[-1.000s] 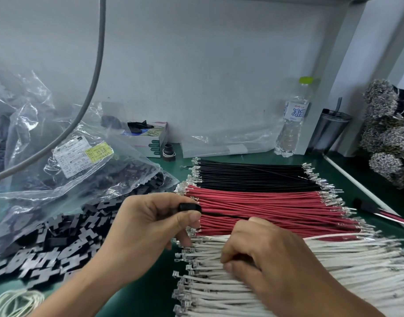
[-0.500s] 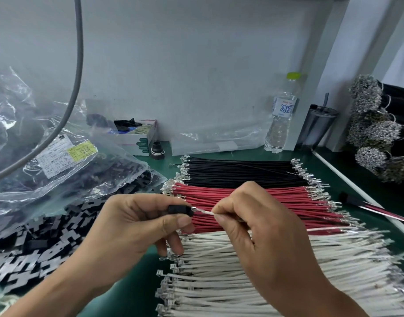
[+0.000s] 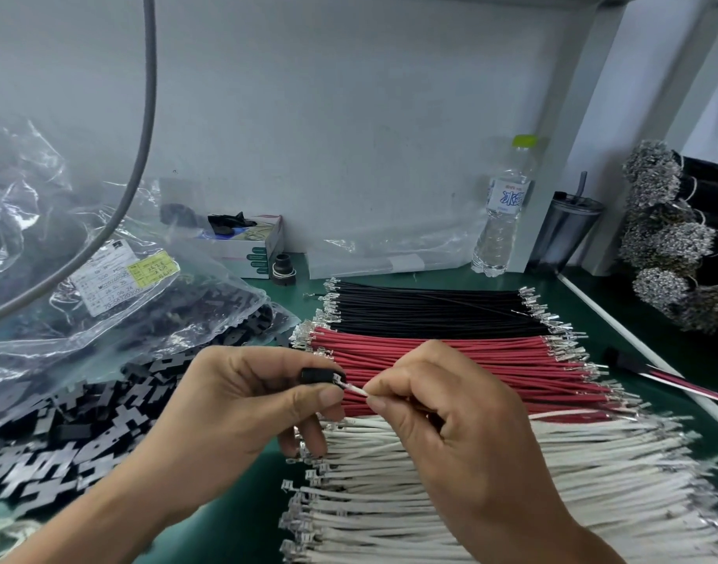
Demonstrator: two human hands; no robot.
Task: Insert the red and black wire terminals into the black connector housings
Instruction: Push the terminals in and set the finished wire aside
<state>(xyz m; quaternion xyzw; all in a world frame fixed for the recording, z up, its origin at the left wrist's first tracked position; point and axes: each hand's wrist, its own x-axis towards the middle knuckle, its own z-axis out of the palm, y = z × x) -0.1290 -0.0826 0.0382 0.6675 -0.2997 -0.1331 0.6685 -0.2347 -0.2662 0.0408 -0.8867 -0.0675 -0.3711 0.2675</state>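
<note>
Pinching a housing (image 3: 317, 375) in your left hand (image 3: 243, 405), you hold a white wire (image 3: 355, 388) at its opening with your right hand (image 3: 446, 417).

White wire (image 3: 355, 387) entering black housing (image 3: 317, 375)

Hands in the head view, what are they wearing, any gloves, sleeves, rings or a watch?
Both the left hand and the right hand are bare: no gloves, rings or watch show. The forearms are uncovered to the frame's bottom edge, with no sleeve in view. Fingernails are short and unpainted.
</note>
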